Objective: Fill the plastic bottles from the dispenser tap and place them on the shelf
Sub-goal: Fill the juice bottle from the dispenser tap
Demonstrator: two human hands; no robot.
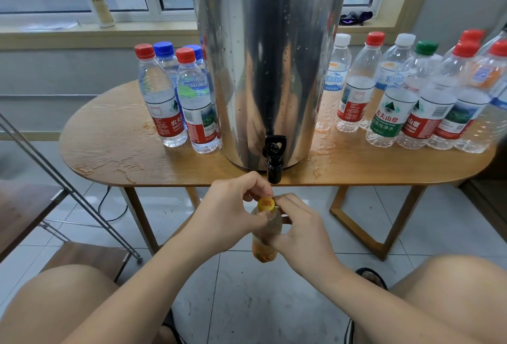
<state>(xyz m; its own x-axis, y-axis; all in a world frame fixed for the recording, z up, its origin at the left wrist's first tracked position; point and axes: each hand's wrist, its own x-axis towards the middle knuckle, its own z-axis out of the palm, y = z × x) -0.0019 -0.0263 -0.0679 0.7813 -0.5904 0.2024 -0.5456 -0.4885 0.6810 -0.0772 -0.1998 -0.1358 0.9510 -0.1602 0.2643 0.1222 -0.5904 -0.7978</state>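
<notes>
I have the bottle [264, 250] upright in front of my knees. My right hand [300, 229] is wrapped round its shoulder and upper body to hold it steady. My left hand [233, 206] comes over from the other side, with thumb and fingertips pinched on the yellow cap [266, 204]. One hand braces while the other twists, so this is a cap-turning hold. I cannot tell whether the cap is going on or coming off, and my fingers and the orange label hide the fill level.

The tap [274, 159] hangs just above and beyond my grip, overhanging the edge of the table [109, 151]. Holding low and close keeps the mouth ready under the spout. The dispenser [269, 55] rises behind it.

Up and left of my hands stand capped bottles [170, 102] that look full. Up and right is a longer row [411, 102] that looks mostly empty, so I judge much of the filling remains. The shelf [87, 257] sits low to the left of my left arm, within reach for setting down. The tabletop is wet, so a slippery bottle is the risk.
</notes>
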